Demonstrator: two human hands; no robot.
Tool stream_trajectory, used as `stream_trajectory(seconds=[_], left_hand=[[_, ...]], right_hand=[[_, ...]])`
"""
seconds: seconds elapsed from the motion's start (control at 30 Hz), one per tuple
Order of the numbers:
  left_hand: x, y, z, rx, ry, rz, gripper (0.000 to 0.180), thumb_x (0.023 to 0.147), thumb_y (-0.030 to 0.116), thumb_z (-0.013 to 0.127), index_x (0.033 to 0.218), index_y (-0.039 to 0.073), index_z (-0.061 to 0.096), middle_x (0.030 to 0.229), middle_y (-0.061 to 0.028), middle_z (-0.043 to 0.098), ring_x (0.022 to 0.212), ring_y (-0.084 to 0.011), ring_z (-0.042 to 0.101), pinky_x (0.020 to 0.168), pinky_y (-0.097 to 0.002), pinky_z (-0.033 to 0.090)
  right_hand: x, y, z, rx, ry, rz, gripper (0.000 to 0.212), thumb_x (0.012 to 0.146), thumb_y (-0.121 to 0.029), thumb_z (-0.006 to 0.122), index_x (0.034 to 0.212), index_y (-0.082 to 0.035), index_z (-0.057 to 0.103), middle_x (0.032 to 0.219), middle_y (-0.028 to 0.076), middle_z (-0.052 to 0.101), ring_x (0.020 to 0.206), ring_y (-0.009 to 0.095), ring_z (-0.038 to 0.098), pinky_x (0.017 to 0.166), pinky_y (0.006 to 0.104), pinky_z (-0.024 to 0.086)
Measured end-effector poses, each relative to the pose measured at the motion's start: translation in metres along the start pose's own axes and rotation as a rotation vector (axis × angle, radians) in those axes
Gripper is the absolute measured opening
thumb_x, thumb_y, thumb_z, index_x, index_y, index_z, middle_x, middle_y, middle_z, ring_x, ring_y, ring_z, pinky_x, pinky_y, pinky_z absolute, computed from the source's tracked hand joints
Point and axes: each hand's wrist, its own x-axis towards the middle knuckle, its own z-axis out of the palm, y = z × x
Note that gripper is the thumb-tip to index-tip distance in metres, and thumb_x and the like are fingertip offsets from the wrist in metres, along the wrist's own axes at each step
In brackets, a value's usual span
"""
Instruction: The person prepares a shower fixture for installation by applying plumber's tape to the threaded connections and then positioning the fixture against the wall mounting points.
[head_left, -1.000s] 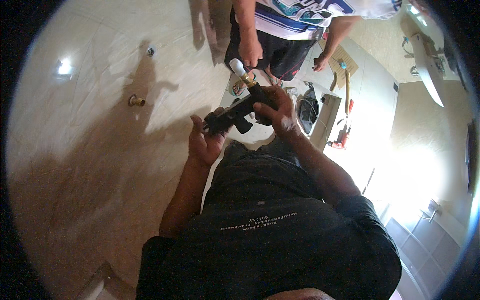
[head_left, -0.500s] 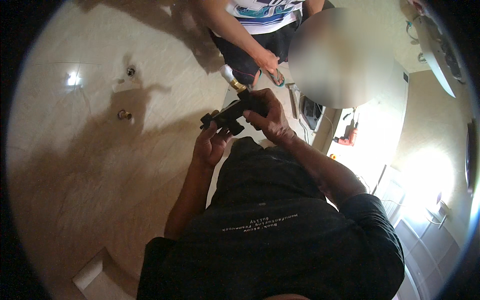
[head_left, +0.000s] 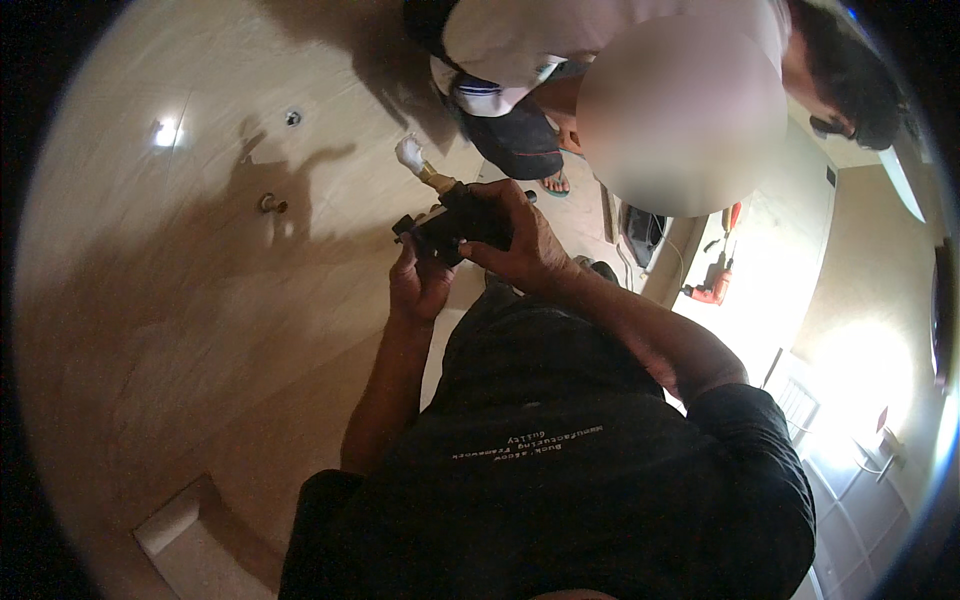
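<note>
Both my hands hold a black mixer tap (head_left: 440, 232) in front of the wall. From its far end juts a brass fitting (head_left: 432, 178), its tip wrapped in white thread tape (head_left: 410, 153). My right hand (head_left: 522, 240) grips the tap body from above, thumb pressed on its near side. Fingers of my left hand (head_left: 418, 285) support the lower left end from beneath; some of them are hidden behind the tap. On the wall to the left are a brass pipe outlet (head_left: 272, 204) and a second round outlet (head_left: 293, 118).
A co-worker in a light shirt (head_left: 510, 35) bends over just beyond my hands, partly blurred. A red power drill (head_left: 712, 288) lies on a brightly lit surface at the right. At lower left the wall has a recessed niche (head_left: 200, 540). A bright lamp shines at right.
The co-worker has bent down and leaned forward. The tap has shifted slightly left in my hands, its taped fitting now tilting further toward the wall. My view has shifted a little.
</note>
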Motion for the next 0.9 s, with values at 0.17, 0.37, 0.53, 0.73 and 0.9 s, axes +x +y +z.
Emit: stream_trajectory(seconds=[0.17, 0.37, 0.53, 0.73, 0.9], left_hand=[[-0.006, 0.028, -0.006, 0.008, 0.028, 0.006, 0.042, 0.102, 0.036, 0.051, 0.132, 0.006, 0.052, 0.13, -0.0129, 0.06, 0.124, -0.027, 0.055, 0.109, -0.0462, 0.041], [-0.011, 0.048, -0.005, -0.015, 0.074, 0.032, 0.043, 0.102, 0.037, 0.05, 0.131, 0.004, 0.051, 0.13, -0.0136, 0.06, 0.123, -0.0278, 0.056, 0.11, -0.0451, 0.042], [-0.011, 0.062, -0.015, 0.041, 0.089, 0.042, 0.046, 0.095, 0.036, 0.065, 0.13, 0.008, 0.052, 0.13, -0.0115, 0.058, 0.126, -0.0281, 0.053, 0.111, -0.0477, 0.039], [-0.007, 0.07, -0.019, 0.015, 0.081, 0.035, 0.047, 0.094, 0.034, 0.067, 0.129, 0.007, 0.051, 0.131, -0.0117, 0.058, 0.125, -0.0288, 0.054, 0.111, -0.0475, 0.04], [-0.002, 0.069, -0.019, 0.008, 0.059, 0.032, 0.047, 0.095, 0.033, 0.065, 0.131, 0.006, 0.052, 0.132, -0.0113, 0.058, 0.126, -0.0283, 0.053, 0.111, -0.0475, 0.038]], right_hand=[[0.014, 0.015, 0.026, -0.036, 0.008, -0.113, 0.06, 0.08, -0.013, 0.079, 0.126, 0.001, 0.045, 0.111, 0.02, 0.064, 0.105, 0.031, 0.065, 0.093, 0.0411, 0.051], [0.026, 0.014, 0.047, 0.067, 0.037, -0.013, 0.055, 0.082, -0.015, 0.078, 0.125, 0.001, 0.047, 0.115, 0.022, 0.065, 0.111, 0.03, 0.064, 0.097, 0.0408, 0.05], [0.035, 0.009, 0.055, 0.125, -0.037, 0.052, 0.054, 0.086, -0.001, 0.071, 0.131, 0.002, 0.041, 0.12, 0.016, 0.06, 0.107, 0.017, 0.061, 0.086, 0.0318, 0.053], [0.042, 0.01, 0.062, 0.133, -0.03, 0.034, 0.056, 0.085, -0.006, 0.073, 0.131, 0.003, 0.041, 0.117, 0.015, 0.062, 0.095, 0.014, 0.061, 0.074, 0.0281, 0.053], [0.042, 0.0, 0.056, 0.113, 0.019, 0.062, 0.055, 0.083, -0.011, 0.076, 0.127, 0.001, 0.046, 0.116, 0.016, 0.064, 0.103, 0.018, 0.062, 0.085, 0.033, 0.051]])
